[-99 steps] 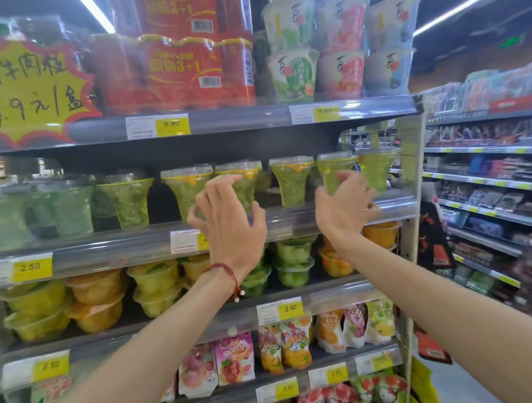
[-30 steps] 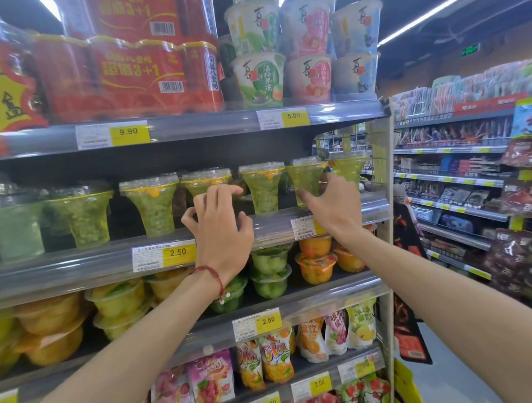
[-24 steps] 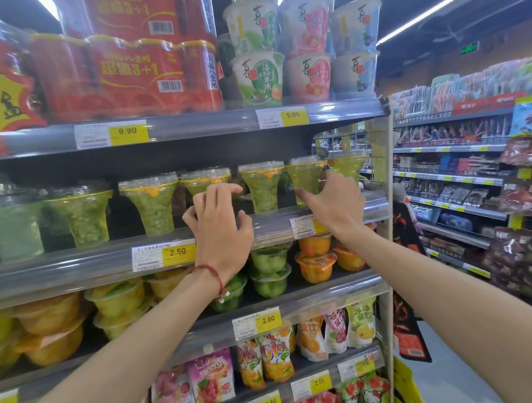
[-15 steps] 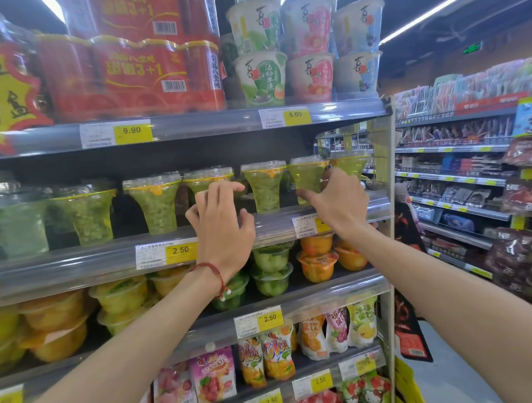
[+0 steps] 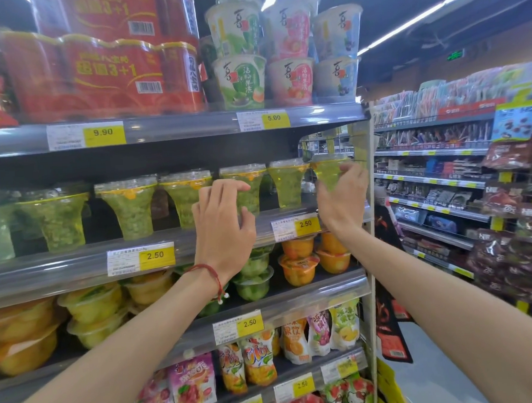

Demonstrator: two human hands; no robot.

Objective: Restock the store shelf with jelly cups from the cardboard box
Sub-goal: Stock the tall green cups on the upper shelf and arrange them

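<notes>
Change over the last half second: the left hand [image 5: 222, 225] has raised its fingers from a flat press. They now arch loosely before a jelly cup [image 5: 250, 199] at its 1 o'clock; contact cannot be determined. The right hand [image 5: 341, 200] has its fingers and thumb curled round the end cup [image 5: 328, 169] at its 12 o'clock. Assessment: the front row of cups [image 5: 128, 209] on the shelf [image 5: 75, 269] is being aligned — placement here appears nearly complete. The cardboard box is out of view.

1 head-worn wide view faces forward, near the shelf [image 5: 76, 272].
</notes>
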